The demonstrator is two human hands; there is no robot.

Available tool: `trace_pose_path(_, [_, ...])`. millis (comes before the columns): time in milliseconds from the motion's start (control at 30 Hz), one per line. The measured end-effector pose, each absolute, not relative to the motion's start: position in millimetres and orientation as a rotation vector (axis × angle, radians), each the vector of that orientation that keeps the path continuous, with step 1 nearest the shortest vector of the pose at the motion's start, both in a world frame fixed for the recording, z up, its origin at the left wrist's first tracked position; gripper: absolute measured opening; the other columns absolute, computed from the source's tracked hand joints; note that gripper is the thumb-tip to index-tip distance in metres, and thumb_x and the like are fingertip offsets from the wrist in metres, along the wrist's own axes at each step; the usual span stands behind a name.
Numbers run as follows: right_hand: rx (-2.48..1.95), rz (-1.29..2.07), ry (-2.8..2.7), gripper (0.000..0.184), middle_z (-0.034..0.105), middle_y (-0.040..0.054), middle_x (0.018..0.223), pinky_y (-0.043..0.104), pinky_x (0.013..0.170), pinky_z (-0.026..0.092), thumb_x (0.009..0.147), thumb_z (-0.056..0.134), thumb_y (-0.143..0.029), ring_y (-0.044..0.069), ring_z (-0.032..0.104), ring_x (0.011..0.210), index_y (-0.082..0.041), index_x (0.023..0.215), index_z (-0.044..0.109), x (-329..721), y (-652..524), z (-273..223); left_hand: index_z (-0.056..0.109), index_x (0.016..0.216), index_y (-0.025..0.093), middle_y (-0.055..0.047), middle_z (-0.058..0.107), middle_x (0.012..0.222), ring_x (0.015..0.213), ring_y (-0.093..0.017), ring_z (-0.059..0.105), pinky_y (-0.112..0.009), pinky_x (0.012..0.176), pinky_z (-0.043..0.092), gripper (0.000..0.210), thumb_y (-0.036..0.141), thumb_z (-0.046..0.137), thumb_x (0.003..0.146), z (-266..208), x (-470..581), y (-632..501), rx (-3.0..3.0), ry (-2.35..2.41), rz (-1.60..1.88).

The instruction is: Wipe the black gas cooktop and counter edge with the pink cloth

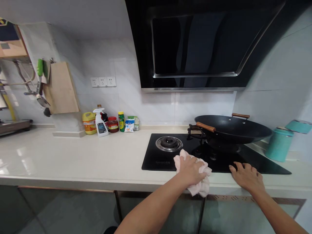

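Observation:
A pale pink cloth [202, 188] lies bunched over the front edge of the black glass gas stove [156, 156], partly hanging past the counter rim. My left hand [191, 170] presses down on it with the fingers curled into the fabric. To the right, my right hand [248, 177] rests on the stove's front edge, fingers spread, holding nothing. Just behind the cloth is the bare left burner [169, 143]. A large black wok [234, 128] with wooden handles sits over the right burner. A burner grate [195, 130] shows, tilted, at the wok's left side.
A black range hood [195, 48] overhangs the stove. At the back of the white counter [73, 156] stand a spray bottle [100, 123], a yellow jug [89, 123], a red-lidded jar [113, 125] and packets. A turquoise canister [279, 144] stands right of the wok. A cutting board [62, 87] hangs left.

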State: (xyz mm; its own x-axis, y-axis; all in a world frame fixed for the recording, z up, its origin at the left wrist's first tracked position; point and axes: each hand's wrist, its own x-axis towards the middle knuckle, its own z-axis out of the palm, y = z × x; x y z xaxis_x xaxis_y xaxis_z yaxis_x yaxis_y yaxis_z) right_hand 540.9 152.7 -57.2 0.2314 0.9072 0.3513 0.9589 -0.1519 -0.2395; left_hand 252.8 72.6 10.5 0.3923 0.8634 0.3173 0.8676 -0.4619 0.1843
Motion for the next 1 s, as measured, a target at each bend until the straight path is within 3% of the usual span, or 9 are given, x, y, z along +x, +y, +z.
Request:
trace_pose_path(267, [-2.104, -0.160, -1.703, 0.069, 0.051, 0.0181, 0.142, 0.053, 0.112, 0.031, 0.094, 0.025, -0.058, 0.038, 0.046, 0.133, -0.021, 0.144, 0.056, 535.9, 146.3, -51.3, 0.061, 0.135, 0.042, -0.001, 0.053, 0.152, 0.137, -0.035, 0.044, -0.060, 0.110, 0.036, 0.054, 0.063, 0.065, 0.085, 17.0, 141.5, 36.7, -2.394, -1.780, -0.511])
trace_pose_path(467, [-2.103, -0.080, -1.693, 0.069, 0.049, 0.0193, 0.144, 0.057, 0.111, 0.031, 0.094, 0.025, -0.058, 0.039, 0.042, 0.135, -0.021, 0.144, 0.055, 532.1, 140.9, -45.7, 0.055, 0.144, 0.040, -0.006, 0.039, 0.163, 0.148, -0.034, 0.036, -0.058, 0.113, 0.038, 0.057, 0.056, 0.063, 0.090, 27.7, 43.5, 2.8, -2.171, -2.038, -0.363])
trace_pose_path(700, [-2.105, -0.100, -1.696, 0.067, 0.047, 0.0180, 0.145, 0.061, 0.110, 0.032, 0.096, 0.021, -0.056, 0.038, 0.042, 0.135, -0.021, 0.143, 0.054, 527.7, 136.9, -42.2, 0.057, 0.144, 0.035, -0.011, 0.044, 0.159, 0.147, -0.035, 0.040, -0.052, 0.112, 0.043, 0.059, 0.054, 0.066, 0.088, 22.1, 13.3, -2.5, -1.982, -2.095, -0.323])
trace_pose_path(833, [-2.120, -0.161, -1.705, 0.064, 0.049, 0.0180, 0.143, 0.060, 0.110, 0.031, 0.098, 0.022, -0.052, 0.038, 0.043, 0.134, -0.021, 0.143, 0.054, 526.0, 137.1, -43.7, 0.060, 0.140, 0.038, -0.007, 0.060, 0.145, 0.134, -0.030, 0.054, -0.049, 0.107, 0.046, 0.044, 0.047, 0.053, 0.098, 22.9, 23.6, -1.3, -2.043, -2.048, -0.340])
trace_pose_path(1000, [-2.092, -0.267, -1.740, 0.059, 0.052, 0.0188, 0.139, 0.058, 0.109, 0.033, 0.099, 0.026, -0.046, 0.038, 0.045, 0.132, -0.018, 0.142, 0.057, 523.7, 138.5, -47.0, 0.061, 0.139, 0.042, -0.005, 0.061, 0.144, 0.133, -0.032, 0.054, -0.051, 0.105, 0.047, 0.041, 0.044, 0.046, 0.101, 21.2, 44.9, 6.1, -2.135, -1.917, -0.362])
